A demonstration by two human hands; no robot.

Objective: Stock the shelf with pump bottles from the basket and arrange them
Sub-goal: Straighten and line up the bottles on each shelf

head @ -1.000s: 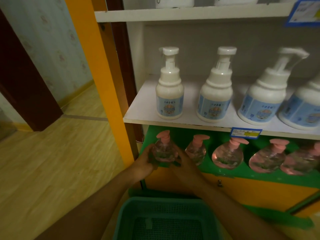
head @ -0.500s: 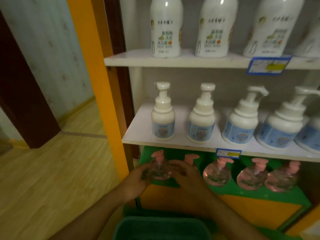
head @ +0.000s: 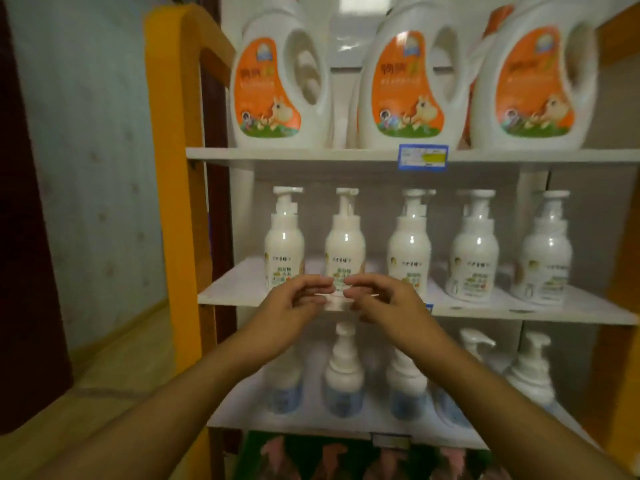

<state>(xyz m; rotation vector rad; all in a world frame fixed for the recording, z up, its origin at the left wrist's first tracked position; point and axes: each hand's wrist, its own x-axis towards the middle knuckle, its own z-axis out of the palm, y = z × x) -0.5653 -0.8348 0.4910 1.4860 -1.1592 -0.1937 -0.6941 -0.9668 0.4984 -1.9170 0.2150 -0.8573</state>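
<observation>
Both my hands are raised in front of the middle shelf [head: 235, 292]. My left hand [head: 294, 306] and my right hand [head: 384, 303] hover with loosely curled fingers, fingertips nearly meeting, just before the base of the second white pump bottle [head: 344, 244]. Neither hand holds anything that I can see. Several white pump bottles stand in a row on this shelf, among them the leftmost one [head: 284, 244]. At the bottom edge, pink-capped clear pump bottles [head: 332, 457] stand on the green shelf. The basket is out of view.
Three large white detergent jugs with orange labels [head: 280, 81] fill the top shelf. Blue-labelled white pump bottles [head: 344, 379] line the shelf below my hands. An orange post [head: 173, 188] frames the shelf's left side; wooden floor lies to the left.
My view has tilted up from the lowest shelf. Both hands have let go of the pink-capped bottle and risen to the shelf of white pump bottles. The basket has left the view.
</observation>
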